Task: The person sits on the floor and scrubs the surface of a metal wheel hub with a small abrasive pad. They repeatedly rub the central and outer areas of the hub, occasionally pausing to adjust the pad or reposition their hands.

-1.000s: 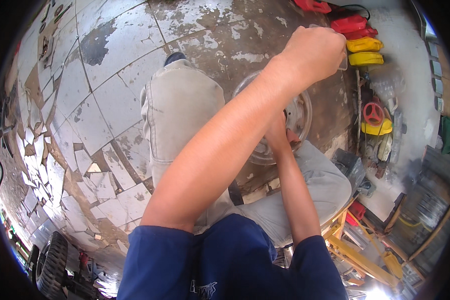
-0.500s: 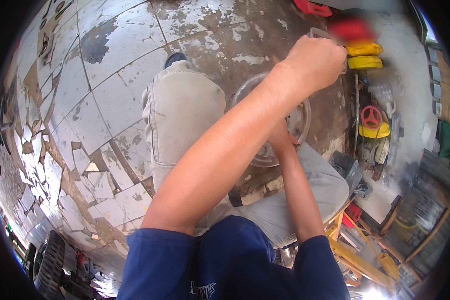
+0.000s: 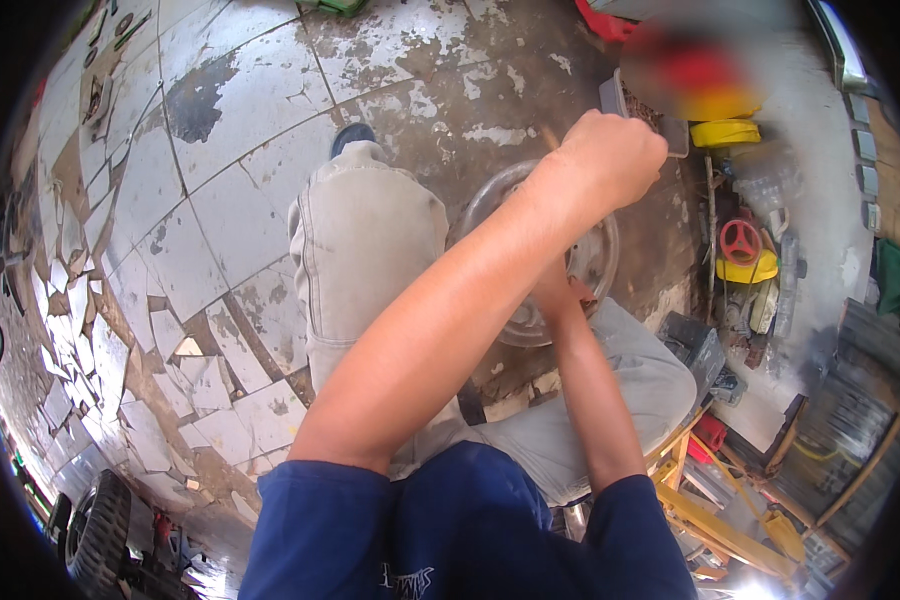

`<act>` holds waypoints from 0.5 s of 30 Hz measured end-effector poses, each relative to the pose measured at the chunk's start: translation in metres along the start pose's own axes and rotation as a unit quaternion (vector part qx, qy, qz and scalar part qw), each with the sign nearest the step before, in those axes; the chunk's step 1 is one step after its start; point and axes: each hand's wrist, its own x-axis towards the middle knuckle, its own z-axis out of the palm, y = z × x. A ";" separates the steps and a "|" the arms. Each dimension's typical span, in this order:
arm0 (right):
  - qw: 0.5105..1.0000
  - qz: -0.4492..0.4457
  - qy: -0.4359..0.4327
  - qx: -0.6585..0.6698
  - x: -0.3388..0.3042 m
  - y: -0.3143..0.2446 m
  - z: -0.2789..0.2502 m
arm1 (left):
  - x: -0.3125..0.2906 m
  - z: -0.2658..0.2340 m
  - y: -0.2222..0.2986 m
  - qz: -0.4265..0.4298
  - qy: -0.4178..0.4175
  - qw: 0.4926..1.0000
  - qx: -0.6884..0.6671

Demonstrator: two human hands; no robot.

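Note:
My left arm reaches across to the upper right, and my left hand (image 3: pixel 615 158) is closed in a fist with its back toward me. Whatever it grips is hidden. Just beyond it lies a grey tray (image 3: pixel 613 97) holding small dark pieces. A thin brown stick-like end (image 3: pixel 549 138) shows beside my left wrist. Beneath my forearm, a round grey metal wheel rim (image 3: pixel 604 255) lies between my legs. My right hand (image 3: pixel 558 285) is down at the wheel rim, largely covered by the left forearm. A reddish-brown bit shows at its edge; I cannot tell if it is held.
Along the right stand yellow objects (image 3: pixel 725 133), a red handwheel (image 3: pixel 740 241) and a blurred red shape (image 3: pixel 695 65). A dark grey box (image 3: pixel 692 345) sits by my right knee. Broken tiles (image 3: pixel 100 350) cover the left floor, with a knobbly tyre (image 3: pixel 100 525) at lower left.
My left hand has drawn back a little toward me and to the left, uncovering more of the tray. The right hand stays at the wheel rim. The view has shifted slightly.

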 end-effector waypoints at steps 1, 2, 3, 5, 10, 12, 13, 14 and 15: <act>1.000 0.003 0.007 0.002 0.000 0.000 0.003 | -0.001 0.002 0.000 0.001 -0.009 1.000 0.009; 1.000 0.010 0.012 -0.004 -0.001 0.001 0.005 | -0.001 0.004 0.000 0.007 0.007 1.000 0.002; 1.000 0.011 0.003 -0.010 -0.003 0.001 0.004 | 0.000 0.006 0.001 0.014 0.023 1.000 -0.006; 0.999 0.003 -0.032 -0.022 -0.005 0.000 -0.003 | -0.001 0.007 0.004 0.028 0.054 0.998 -0.003; 0.998 0.026 -0.059 0.021 -0.005 -0.001 -0.007 | 0.002 0.017 0.013 0.081 0.142 0.986 0.028; 0.998 -0.011 -0.055 -0.035 -0.002 -0.006 -0.002 | -0.001 0.022 0.019 0.093 0.146 0.984 0.044; 0.997 -0.022 -0.050 -0.057 -0.002 -0.007 -0.001 | -0.003 0.024 0.022 0.098 0.148 0.983 0.054; 0.997 -0.017 -0.040 -0.065 -0.003 -0.008 -0.001 | -0.005 0.026 0.025 0.106 0.142 0.982 0.063; 0.995 -0.010 -0.044 -0.085 -0.006 -0.009 -0.004 | -0.007 0.028 0.028 0.114 0.135 0.982 0.072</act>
